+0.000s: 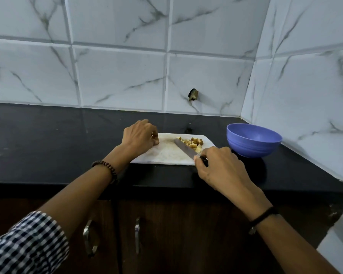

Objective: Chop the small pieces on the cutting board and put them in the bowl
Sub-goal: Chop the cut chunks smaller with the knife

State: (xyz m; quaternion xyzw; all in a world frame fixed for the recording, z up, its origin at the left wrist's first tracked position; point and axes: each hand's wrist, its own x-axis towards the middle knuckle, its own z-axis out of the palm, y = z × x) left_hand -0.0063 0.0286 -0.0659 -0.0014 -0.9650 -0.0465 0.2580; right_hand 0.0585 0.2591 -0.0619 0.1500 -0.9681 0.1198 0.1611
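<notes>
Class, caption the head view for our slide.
Right hand sweeps knife against chopped pieces on cutting board, beside blue bowl.

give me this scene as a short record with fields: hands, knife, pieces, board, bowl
left hand: curled, resting on the left end of the board
right hand: gripping the knife handle
knife: blade laid across the board, against the pieces
pieces: small tan cubes piled at the board's far right
board: white, on the dark counter
bowl: blue, right of the board, no pieces visible inside
</notes>
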